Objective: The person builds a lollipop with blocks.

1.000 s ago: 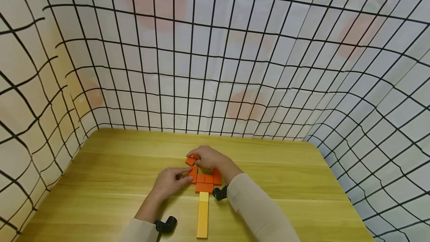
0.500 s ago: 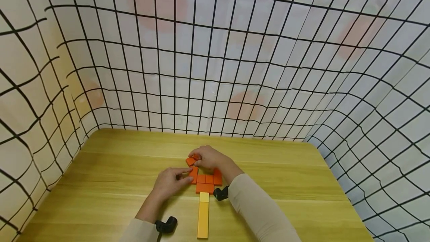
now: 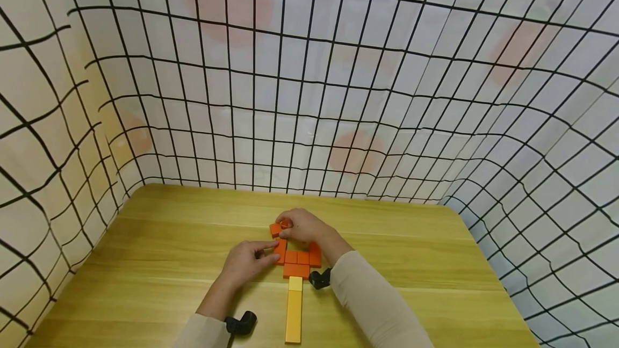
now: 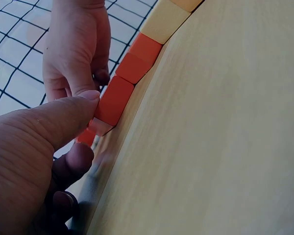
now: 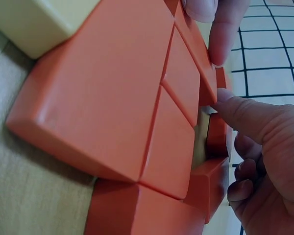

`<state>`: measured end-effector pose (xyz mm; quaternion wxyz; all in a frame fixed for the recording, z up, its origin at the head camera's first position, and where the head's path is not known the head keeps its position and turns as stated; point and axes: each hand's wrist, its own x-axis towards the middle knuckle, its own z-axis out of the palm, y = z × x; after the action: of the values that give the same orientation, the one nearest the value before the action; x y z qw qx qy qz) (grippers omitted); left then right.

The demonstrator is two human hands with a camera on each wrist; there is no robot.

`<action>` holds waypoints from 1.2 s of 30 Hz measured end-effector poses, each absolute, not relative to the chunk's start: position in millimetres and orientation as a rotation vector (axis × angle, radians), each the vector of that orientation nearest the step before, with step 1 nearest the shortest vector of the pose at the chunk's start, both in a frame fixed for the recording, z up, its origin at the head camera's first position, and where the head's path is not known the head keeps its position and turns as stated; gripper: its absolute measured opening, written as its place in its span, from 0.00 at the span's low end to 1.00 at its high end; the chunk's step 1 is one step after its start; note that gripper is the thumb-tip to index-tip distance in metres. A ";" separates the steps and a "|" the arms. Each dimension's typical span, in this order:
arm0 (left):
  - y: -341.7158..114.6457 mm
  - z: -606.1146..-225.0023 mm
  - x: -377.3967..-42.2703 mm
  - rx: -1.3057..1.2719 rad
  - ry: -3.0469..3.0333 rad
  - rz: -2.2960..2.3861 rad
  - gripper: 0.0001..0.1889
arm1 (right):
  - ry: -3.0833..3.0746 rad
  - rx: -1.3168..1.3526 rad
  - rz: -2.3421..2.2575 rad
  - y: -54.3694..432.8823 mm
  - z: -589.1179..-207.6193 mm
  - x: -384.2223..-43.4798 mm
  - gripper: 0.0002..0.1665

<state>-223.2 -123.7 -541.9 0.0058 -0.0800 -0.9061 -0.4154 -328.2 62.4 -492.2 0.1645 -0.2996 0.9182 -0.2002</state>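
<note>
Orange wooden blocks lie joined in a flat figure on the table. My left hand point(image 3: 245, 263) pinches the left upright orange block point(image 3: 280, 251) by its outer end with thumb and index finger. Beyond it, my right hand point(image 3: 303, 225) pinches a small orange block point(image 3: 286, 223), partly hidden by the fingers. Another small orange block point(image 3: 275, 230) sits just left of those fingertips. In the right wrist view, a wide orange block point(image 5: 103, 88) and two smaller ones are close up, with my right thumb point(image 5: 247, 115) at the far side.
Below the orange blocks, a short pale yellow block point(image 3: 295, 283) and a long yellow block point(image 3: 293, 317) form a straight stem. A right-hand orange block point(image 3: 315, 255) is beside my right wrist. Walls with black grid lines point(image 3: 309, 95) surround the wooden table point(image 3: 159, 262).
The small orange block at the far left has turned from slanted to straighter. My right fingers have shifted slightly right. My left hand stays at the left upright block.
</note>
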 end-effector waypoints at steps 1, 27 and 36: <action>-123.5 -541.8 -223.3 -0.252 -2.837 -1.298 0.18 | 2.614 -0.838 -0.589 63.0 -492.0 -328.4 0.21; -121.0 -540.1 -223.7 -0.235 -2.862 -1.280 0.18 | 2.564 -0.738 -0.848 92.0 -491.7 -313.5 0.24; -122.6 -539.4 -222.6 -0.227 -2.858 -1.305 0.18 | 2.623 -0.764 -0.753 99.5 -489.2 -308.8 0.19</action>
<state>-222.6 -122.6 -539.4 -0.0044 -0.0721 -0.9073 -0.4143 -308.8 99.5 -489.2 0.1532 -0.2665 0.9147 -0.2625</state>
